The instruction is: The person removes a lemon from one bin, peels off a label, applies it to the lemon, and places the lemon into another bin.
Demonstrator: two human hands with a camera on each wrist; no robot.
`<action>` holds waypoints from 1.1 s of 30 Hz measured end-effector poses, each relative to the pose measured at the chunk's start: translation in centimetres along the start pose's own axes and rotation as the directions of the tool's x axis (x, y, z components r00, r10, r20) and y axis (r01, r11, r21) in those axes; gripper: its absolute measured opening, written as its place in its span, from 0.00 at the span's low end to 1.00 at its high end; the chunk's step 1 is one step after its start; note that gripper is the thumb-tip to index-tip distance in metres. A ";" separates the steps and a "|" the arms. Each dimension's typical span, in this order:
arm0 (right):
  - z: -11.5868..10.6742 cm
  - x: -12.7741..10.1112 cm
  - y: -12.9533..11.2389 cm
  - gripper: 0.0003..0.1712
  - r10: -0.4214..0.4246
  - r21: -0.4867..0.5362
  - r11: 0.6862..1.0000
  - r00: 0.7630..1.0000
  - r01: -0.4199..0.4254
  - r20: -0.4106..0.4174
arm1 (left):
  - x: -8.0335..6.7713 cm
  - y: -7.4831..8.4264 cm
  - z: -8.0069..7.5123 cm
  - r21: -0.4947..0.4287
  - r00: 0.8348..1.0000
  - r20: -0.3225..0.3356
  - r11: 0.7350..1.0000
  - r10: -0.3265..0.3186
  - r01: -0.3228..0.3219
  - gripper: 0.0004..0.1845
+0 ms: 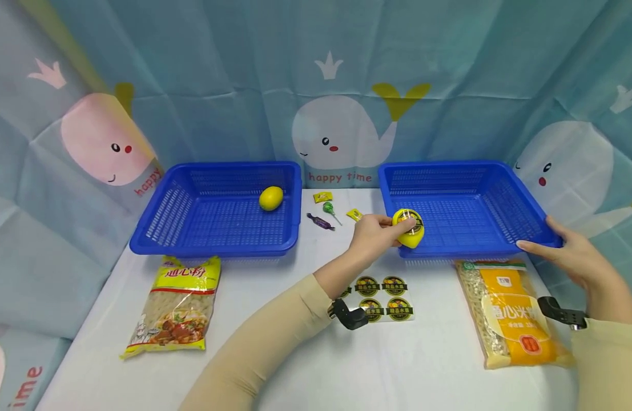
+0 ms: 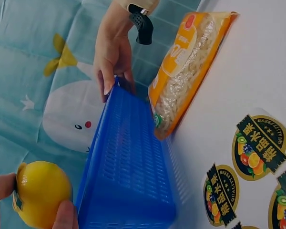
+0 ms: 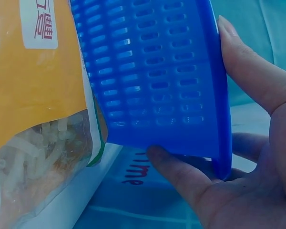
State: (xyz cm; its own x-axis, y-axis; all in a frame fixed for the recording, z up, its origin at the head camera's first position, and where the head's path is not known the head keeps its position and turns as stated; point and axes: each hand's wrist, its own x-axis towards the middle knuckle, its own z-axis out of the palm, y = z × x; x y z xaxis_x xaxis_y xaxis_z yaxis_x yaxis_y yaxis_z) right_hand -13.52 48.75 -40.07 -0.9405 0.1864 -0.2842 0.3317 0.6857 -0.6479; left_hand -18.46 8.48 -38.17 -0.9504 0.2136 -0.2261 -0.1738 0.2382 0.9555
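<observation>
My left hand (image 1: 374, 233) pinches a yellow lemon (image 1: 412, 238) above the near left corner of the right blue basket (image 1: 459, 252). A round dark label with gold print sits on the lemon under clear film. In the left wrist view the lemon (image 2: 44, 193) shows between thumb and finger, close by the basket wall (image 2: 128, 176). My right hand (image 1: 583, 254) holds the near right corner of that same basket. Thumb and fingers reach around the rim (image 3: 222, 105) in the right wrist view. Another lemon (image 1: 271, 198) lies in the left blue basket (image 1: 213, 251).
A sheet of round fruit stickers (image 1: 383, 297) lies below my left forearm. Candies, including a green lollipop (image 1: 329, 209) and a purple-wrapped sweet (image 1: 321, 221), lie between the baskets. Pasta bags stand before them, one yellow-topped (image 1: 177, 308), one orange (image 1: 511, 314). Whale-print cloth (image 1: 341, 131) hangs behind.
</observation>
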 end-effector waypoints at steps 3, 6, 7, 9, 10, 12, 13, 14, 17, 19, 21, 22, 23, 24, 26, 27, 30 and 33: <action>0.0 0.0 0.0 0.61 -0.003 0.004 1.000 1.000 0.003 0.003 | 0.3 0.3 0.4 0.016 1.000 -0.018 1.000 -0.002 0.002 0.27; 0.1 0.0 0.0 0.61 -0.009 0.004 1.000 1.000 0.009 0.004 | 0.4 0.3 0.5 0.021 1.000 -0.030 1.000 -0.001 0.002 0.29; 0.1 0.0 0.0 0.61 -0.010 0.003 1.000 1.000 0.010 0.005 | 0.4 0.3 0.6 0.027 0.999 -0.032 1.000 -0.001 0.002 0.30; 0.2 0.0 0.0 0.62 -0.008 0.002 1.000 1.000 0.008 0.002 | 0.4 0.2 0.6 0.049 1.000 -0.027 0.999 0.002 0.000 0.33; 0.3 0.0 0.1 0.61 -0.006 -0.001 1.000 1.000 0.006 0.001 | 0.4 0.1 0.6 0.064 1.000 -0.021 0.998 0.006 -0.004 0.34; 0.3 0.0 0.2 0.61 -0.004 -0.005 1.000 1.000 0.004 0.002 | 0.3 0.0 0.6 0.106 1.000 -0.012 0.994 0.018 -0.016 0.36; 0.3 0.0 0.2 0.61 -0.001 -0.007 1.000 1.000 0.001 0.003 | 0.2 -0.1 0.6 0.123 1.000 -0.009 0.992 0.025 -0.024 0.36; 0.3 0.0 0.2 0.62 0.002 -0.009 1.000 1.000 -0.002 0.003 | 0.2 -0.2 0.6 0.136 0.999 -0.007 0.990 0.032 -0.031 0.36; 0.3 0.1 0.2 0.62 0.010 -0.010 1.000 1.000 -0.010 0.010 | 0.2 -0.3 0.5 0.163 0.999 -0.005 0.986 0.048 -0.047 0.35; 0.2 0.2 0.1 0.63 0.015 -0.010 1.000 1.000 -0.015 0.013 | 0.2 -0.3 0.5 0.182 0.998 -0.006 0.982 0.057 -0.055 0.34; 0.2 0.3 0.1 0.63 0.014 -0.005 1.000 1.000 -0.014 0.018 | 0.2 -0.3 0.4 0.203 0.998 -0.008 0.977 0.064 -0.061 0.33; 0.1 0.3 0.1 0.63 0.012 -0.003 1.000 1.000 -0.012 0.020 | 0.2 -0.3 0.4 0.212 0.998 -0.008 0.975 0.066 -0.062 0.33; 0.1 0.4 0.1 0.64 0.011 -0.004 1.000 1.000 -0.011 0.020 | 0.2 -0.3 0.4 0.216 0.998 -0.008 0.974 0.067 -0.064 0.32; 0.1 0.4 0.1 0.64 0.010 -0.005 1.000 1.000 -0.010 0.020 | 0.2 -0.3 0.4 0.221 0.998 -0.007 0.973 0.069 -0.066 0.32; 0.1 0.4 0.1 0.63 0.005 0.000 1.000 1.000 -0.005 0.018 | 0.2 -0.3 0.5 0.223 0.998 -0.006 0.973 0.068 -0.065 0.30; 0.0 0.4 0.1 0.63 0.002 -0.002 1.000 1.000 -0.002 0.015 | 0.2 -0.3 0.5 0.221 0.998 -0.005 0.973 0.066 -0.063 0.30; 0.0 0.3 0.2 0.62 -0.002 -0.006 1.000 1.000 0.002 0.008 | 0.1 -0.3 0.6 0.212 0.998 -0.004 0.975 0.061 -0.059 0.29; 0.0 0.2 0.1 0.61 0.001 -0.012 1.000 1.000 -0.001 0.005 | 0.0 -0.2 0.7 0.188 0.999 0.006 0.981 0.052 -0.053 0.28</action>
State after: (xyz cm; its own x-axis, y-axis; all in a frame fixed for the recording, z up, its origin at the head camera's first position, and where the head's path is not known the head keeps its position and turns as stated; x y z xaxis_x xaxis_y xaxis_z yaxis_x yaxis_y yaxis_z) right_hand -13.63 48.88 -40.21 -0.9398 0.1834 -0.2882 0.3315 0.6936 -0.6395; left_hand -18.27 9.13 -38.49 -0.9567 0.2311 -0.1768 -0.0720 0.4006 0.9134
